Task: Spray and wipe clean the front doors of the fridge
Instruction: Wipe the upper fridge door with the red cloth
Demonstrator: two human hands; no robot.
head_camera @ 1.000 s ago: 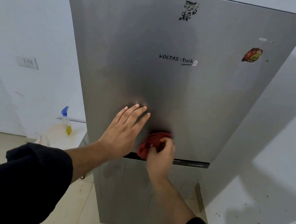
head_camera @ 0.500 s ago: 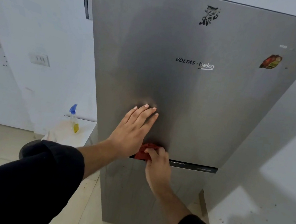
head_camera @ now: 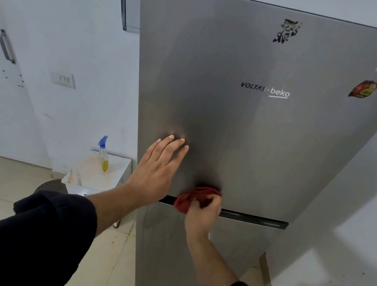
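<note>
A tall silver fridge fills the view; its upper door (head_camera: 246, 127) carries a brand logo and two stickers, and the lower door (head_camera: 165, 250) shows streaks. My left hand (head_camera: 157, 170) lies flat on the upper door, fingers together. Just to its right, my right hand (head_camera: 203, 212) grips a bunched red cloth (head_camera: 195, 197) against the upper door's bottom edge, at the dark gap between the doors. A spray bottle (head_camera: 103, 154) with a blue nozzle and yellow liquid stands on a low white stand left of the fridge.
The low white stand (head_camera: 83, 175) sits against the wall beside the fridge. A white wall with a switch plate (head_camera: 63, 79) is on the left, next to a white door with a handle (head_camera: 6, 46). A white wall is close on the right. The floor is beige tile.
The view has shifted so the fridge sits further right. My right hand dipped with the cloth to the door gap, then came back up slightly. My left hand stays flat on the door.
</note>
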